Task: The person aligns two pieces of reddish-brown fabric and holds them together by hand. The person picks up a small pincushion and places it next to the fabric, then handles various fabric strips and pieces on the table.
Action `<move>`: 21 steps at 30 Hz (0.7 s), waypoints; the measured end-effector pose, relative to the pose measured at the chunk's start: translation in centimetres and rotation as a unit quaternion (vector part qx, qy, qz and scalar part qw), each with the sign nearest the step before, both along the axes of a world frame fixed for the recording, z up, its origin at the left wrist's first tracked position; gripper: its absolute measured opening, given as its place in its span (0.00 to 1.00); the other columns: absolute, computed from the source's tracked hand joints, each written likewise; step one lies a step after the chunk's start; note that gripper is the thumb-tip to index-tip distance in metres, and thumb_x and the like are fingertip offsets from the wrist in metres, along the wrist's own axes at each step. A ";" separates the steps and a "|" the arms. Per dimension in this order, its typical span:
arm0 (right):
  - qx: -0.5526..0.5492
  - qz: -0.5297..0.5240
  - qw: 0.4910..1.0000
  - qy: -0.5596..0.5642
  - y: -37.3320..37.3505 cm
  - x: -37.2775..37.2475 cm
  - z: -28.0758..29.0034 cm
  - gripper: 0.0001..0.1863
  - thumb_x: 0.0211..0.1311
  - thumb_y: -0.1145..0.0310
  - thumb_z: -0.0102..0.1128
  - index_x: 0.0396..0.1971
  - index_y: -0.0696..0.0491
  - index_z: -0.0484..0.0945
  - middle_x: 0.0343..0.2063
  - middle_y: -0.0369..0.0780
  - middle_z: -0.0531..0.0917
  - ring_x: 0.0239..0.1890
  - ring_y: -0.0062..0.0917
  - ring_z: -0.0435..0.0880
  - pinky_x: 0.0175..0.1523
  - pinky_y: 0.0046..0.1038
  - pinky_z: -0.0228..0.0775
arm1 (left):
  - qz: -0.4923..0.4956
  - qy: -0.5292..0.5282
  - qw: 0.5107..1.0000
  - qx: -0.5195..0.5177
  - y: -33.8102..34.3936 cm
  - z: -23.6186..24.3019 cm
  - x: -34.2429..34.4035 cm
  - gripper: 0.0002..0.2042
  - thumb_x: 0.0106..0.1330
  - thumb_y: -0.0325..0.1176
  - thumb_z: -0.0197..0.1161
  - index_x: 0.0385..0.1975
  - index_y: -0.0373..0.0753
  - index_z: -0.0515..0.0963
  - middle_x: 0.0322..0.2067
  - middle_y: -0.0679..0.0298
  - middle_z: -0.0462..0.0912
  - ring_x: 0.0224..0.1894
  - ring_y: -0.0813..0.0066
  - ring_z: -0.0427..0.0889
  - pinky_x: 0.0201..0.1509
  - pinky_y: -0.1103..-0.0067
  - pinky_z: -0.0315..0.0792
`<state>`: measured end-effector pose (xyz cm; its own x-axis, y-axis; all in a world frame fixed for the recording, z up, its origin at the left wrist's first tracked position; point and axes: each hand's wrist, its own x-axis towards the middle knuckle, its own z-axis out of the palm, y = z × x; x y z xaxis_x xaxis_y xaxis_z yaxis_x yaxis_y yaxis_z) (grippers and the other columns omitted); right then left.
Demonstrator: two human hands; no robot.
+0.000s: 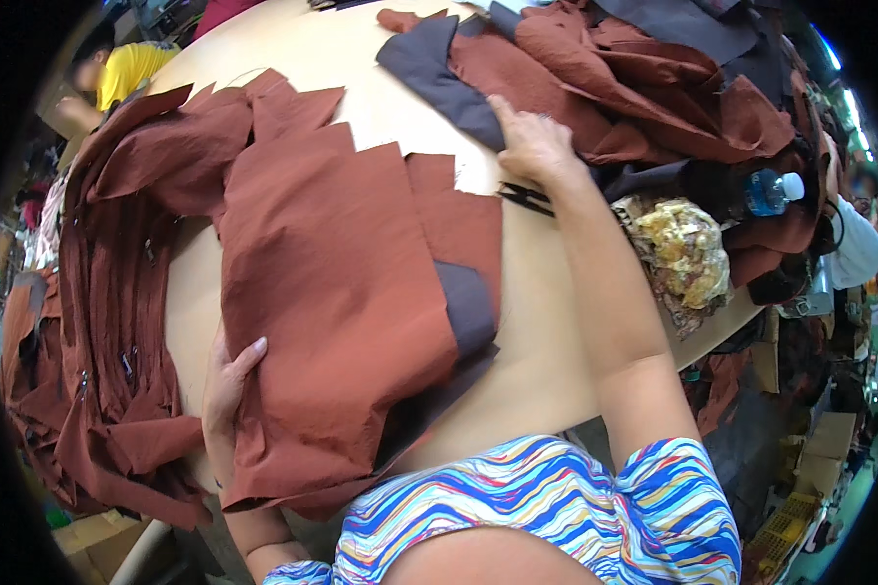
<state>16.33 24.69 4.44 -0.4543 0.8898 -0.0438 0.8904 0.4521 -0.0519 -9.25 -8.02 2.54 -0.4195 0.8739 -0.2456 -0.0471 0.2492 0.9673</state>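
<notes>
My left hand grips the left edge of a stack of rust-brown fabric panels, thumb on top and other fingers hidden beneath. A dark grey layer shows at the stack's right side. My right hand reaches up to the right, index finger stretched out and the others partly bent, its fingertips at the edge of a dark grey fabric piece beside a heap of rust fabric. Below that hand lie dark narrow items. Rust strips with zippers lie left of the stack.
The pale tabletop carries a blue-labelled water bottle and a crumpled cream-and-brown bundle at right. A person in yellow is at upper left, another person at the far right. Cardboard boxes stand off the table's edge.
</notes>
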 end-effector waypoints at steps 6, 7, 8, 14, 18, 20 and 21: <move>0.109 -0.020 0.985 0.130 5.3 -1.8 0.4 0.33 0.47 0.74 0.57 0.57 0.42 0.58 0.37 0.47 0.80 0.44 0.44 0.78 0.49 0.42 0.69 | -0.009 -0.014 1.000 0.003 -0.4 0.0 -0.2 0.26 0.57 0.24 0.56 0.57 0.31 0.61 0.53 0.59 0.69 0.54 0.72 0.69 0.59 0.77 0.60; 0.134 -0.030 0.980 0.145 6.3 -2.1 0.9 0.33 0.48 0.73 0.58 0.56 0.42 0.58 0.39 0.47 0.79 0.46 0.44 0.77 0.50 0.44 0.67 | -0.013 -0.038 0.999 -0.003 -0.4 -0.1 -0.4 0.25 0.57 0.24 0.56 0.57 0.31 0.61 0.53 0.60 0.70 0.53 0.73 0.69 0.59 0.77 0.61; 0.158 -0.039 0.974 0.159 7.0 -2.2 1.2 0.33 0.48 0.72 0.58 0.56 0.42 0.58 0.40 0.47 0.79 0.48 0.44 0.76 0.51 0.46 0.66 | -0.011 -0.035 0.999 0.003 -0.4 -0.2 -0.4 0.25 0.57 0.23 0.56 0.57 0.31 0.61 0.52 0.60 0.70 0.53 0.73 0.69 0.59 0.77 0.61; 0.197 -0.190 0.959 -0.078 7.7 0.5 4.8 0.54 0.38 0.56 0.70 0.64 0.33 0.43 0.59 0.47 0.62 0.61 0.46 0.62 0.60 0.60 0.47 | -0.007 -0.025 1.000 0.012 -0.8 -0.6 -0.5 0.24 0.58 0.23 0.55 0.56 0.30 0.62 0.51 0.60 0.71 0.52 0.73 0.70 0.58 0.77 0.62; 0.012 -0.215 0.977 -0.007 11.2 4.1 1.9 0.52 0.42 0.57 0.67 0.65 0.37 0.41 0.57 0.50 0.66 0.60 0.46 0.64 0.59 0.48 0.58 | -0.010 -0.017 1.000 0.015 -0.7 -0.8 -0.1 0.23 0.58 0.24 0.55 0.56 0.30 0.63 0.51 0.60 0.72 0.52 0.72 0.71 0.58 0.77 0.62; 0.012 -0.186 0.982 0.021 11.3 4.5 1.6 0.46 0.46 0.62 0.63 0.64 0.43 0.46 0.54 0.52 0.69 0.57 0.45 0.69 0.57 0.48 0.60 | 0.000 -0.021 1.000 0.018 -0.4 -0.8 0.2 0.23 0.59 0.25 0.55 0.55 0.30 0.63 0.51 0.59 0.72 0.52 0.72 0.71 0.58 0.77 0.62; 0.045 -0.163 0.985 0.029 11.5 4.4 1.4 0.42 0.47 0.64 0.61 0.62 0.44 0.49 0.50 0.51 0.73 0.53 0.44 0.72 0.55 0.46 0.63 | 0.006 -0.019 1.000 0.013 -0.5 -1.0 0.2 0.23 0.59 0.25 0.55 0.55 0.30 0.63 0.51 0.59 0.71 0.52 0.72 0.71 0.58 0.77 0.62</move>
<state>20.74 36.17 5.81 -0.1435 0.9878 0.0596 0.9857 0.1481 -0.0807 -9.08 -8.54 1.54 -0.4198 0.8753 -0.2399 -0.0875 0.2241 0.9706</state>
